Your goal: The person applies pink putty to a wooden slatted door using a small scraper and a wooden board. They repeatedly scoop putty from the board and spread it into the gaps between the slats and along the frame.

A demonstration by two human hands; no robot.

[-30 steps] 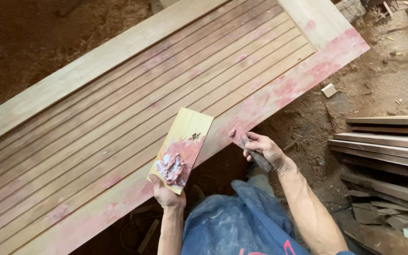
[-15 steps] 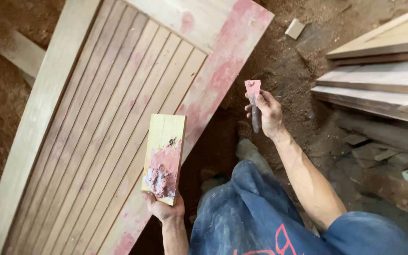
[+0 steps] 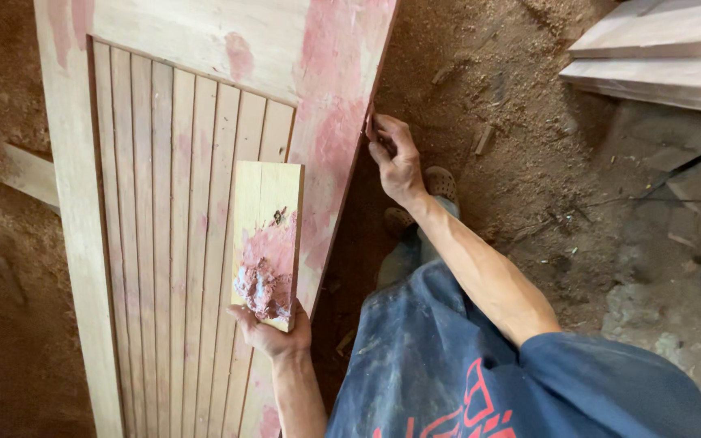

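The left hand (image 3: 273, 332) holds a small wooden board (image 3: 268, 239) by its near end, fingers curled under the lower edge and thumb at its corner; the grip is closed firmly on it. The board carries a lump of pinkish filler paste (image 3: 263, 285) near the held end. Its long axis runs away from the person, roughly parallel to the slats of the wooden door panel (image 3: 172, 243) beneath it, and it sits tilted above the panel rather than lying on it.

The right hand (image 3: 395, 158) is pressed against the panel's right edge, which is smeared pink. A small tool appears pinched in the fingers there, but it is mostly hidden; I cannot tell its kind for certain.

Judgement: the board is light and stiff, safely held at one end, though the paste is soft and would slide if tipped steeply. The panel looks heavy and rigid.

Sawdust covers the floor (image 3: 545, 186); stacked planks (image 3: 659, 57) lie at upper right.
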